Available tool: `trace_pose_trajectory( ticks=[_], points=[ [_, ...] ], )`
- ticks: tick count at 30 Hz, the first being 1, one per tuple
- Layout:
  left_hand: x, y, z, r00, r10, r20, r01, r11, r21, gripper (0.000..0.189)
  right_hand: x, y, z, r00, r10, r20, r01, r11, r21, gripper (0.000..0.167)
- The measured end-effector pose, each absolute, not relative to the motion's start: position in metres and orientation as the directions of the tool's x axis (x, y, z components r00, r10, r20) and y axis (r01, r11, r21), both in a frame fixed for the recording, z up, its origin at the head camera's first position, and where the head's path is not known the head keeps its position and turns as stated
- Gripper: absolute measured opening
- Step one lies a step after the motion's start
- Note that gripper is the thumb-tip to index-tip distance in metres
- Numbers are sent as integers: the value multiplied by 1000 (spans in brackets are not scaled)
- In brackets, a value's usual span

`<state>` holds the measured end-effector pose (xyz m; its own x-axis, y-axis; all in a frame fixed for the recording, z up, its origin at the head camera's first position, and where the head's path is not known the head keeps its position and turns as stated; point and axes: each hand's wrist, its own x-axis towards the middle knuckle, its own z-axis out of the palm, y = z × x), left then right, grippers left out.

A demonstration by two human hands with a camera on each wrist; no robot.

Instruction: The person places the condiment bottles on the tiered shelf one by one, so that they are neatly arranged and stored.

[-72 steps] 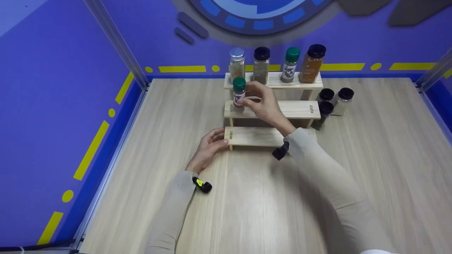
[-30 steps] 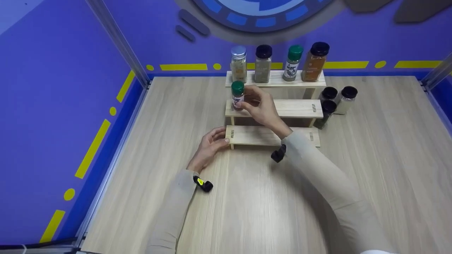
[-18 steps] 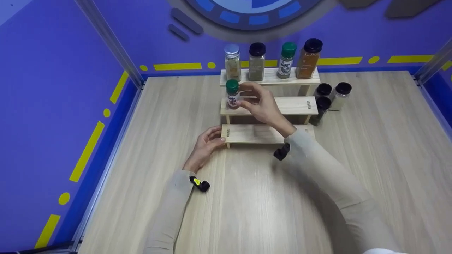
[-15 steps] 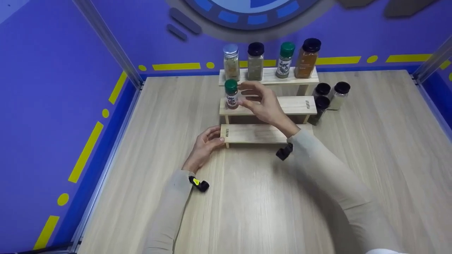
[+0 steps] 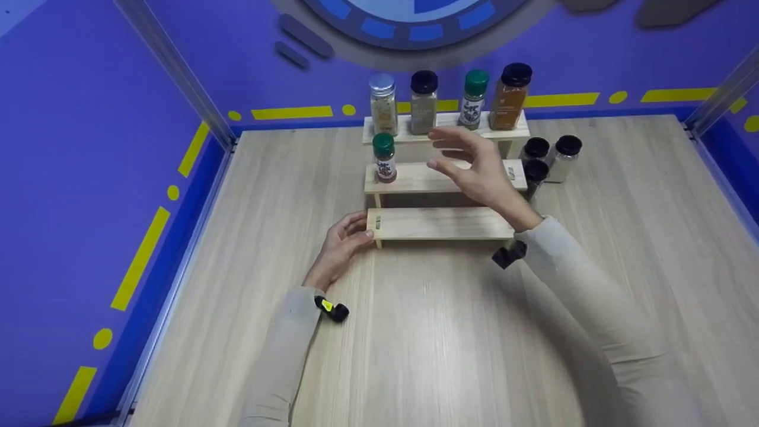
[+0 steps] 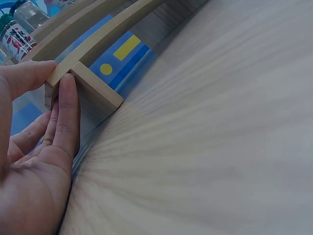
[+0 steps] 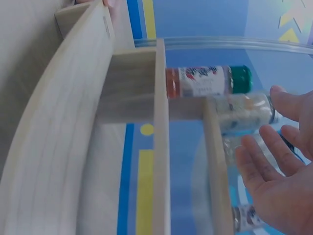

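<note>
A wooden three-tier spice rack [image 5: 440, 224] stands on the table. My left hand [image 5: 341, 249] grips the left end of its lowest step; the left wrist view shows the thumb [image 6: 34, 76] on the board and fingertips against the end support. On the middle step's left end stands a green-capped spice jar [image 5: 385, 160], upright. Right of that jar, my right hand [image 5: 480, 169] hovers over the middle step, thumb and fingers spread around nothing. The right wrist view shows a gap between this hand and the green-capped jar [image 7: 205, 81].
Along the top step stand a silver-capped jar [image 5: 383, 110], a black-capped jar [image 5: 423, 107], another green-capped jar [image 5: 473, 104] and a tall orange-brown jar [image 5: 510, 101]. Several black-capped jars [image 5: 563, 160] stand on the table right of the rack. A blue wall [image 5: 296, 77] rises behind.
My right hand has set the green-capped jar on the middle step's left end, let go and drawn back to the right. My left hand keeps its place at the rack.
</note>
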<state>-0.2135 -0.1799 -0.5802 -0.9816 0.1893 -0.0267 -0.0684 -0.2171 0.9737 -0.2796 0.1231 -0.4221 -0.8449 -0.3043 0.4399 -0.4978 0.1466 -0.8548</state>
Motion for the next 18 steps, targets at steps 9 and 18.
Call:
trace_pose_trajectory(
  ticks=[9,18],
  points=[
    [-213,-182,-583,-983,177,-38,-77,-220,973,57,-275,156,-418,-845,-255,470,-521,194,-832,52],
    [-215,-180,-580,-985,169,-38,-73,-205,976,57,-275,188,-418,-865,-197,462,-500,241,-832,49]
  ],
)
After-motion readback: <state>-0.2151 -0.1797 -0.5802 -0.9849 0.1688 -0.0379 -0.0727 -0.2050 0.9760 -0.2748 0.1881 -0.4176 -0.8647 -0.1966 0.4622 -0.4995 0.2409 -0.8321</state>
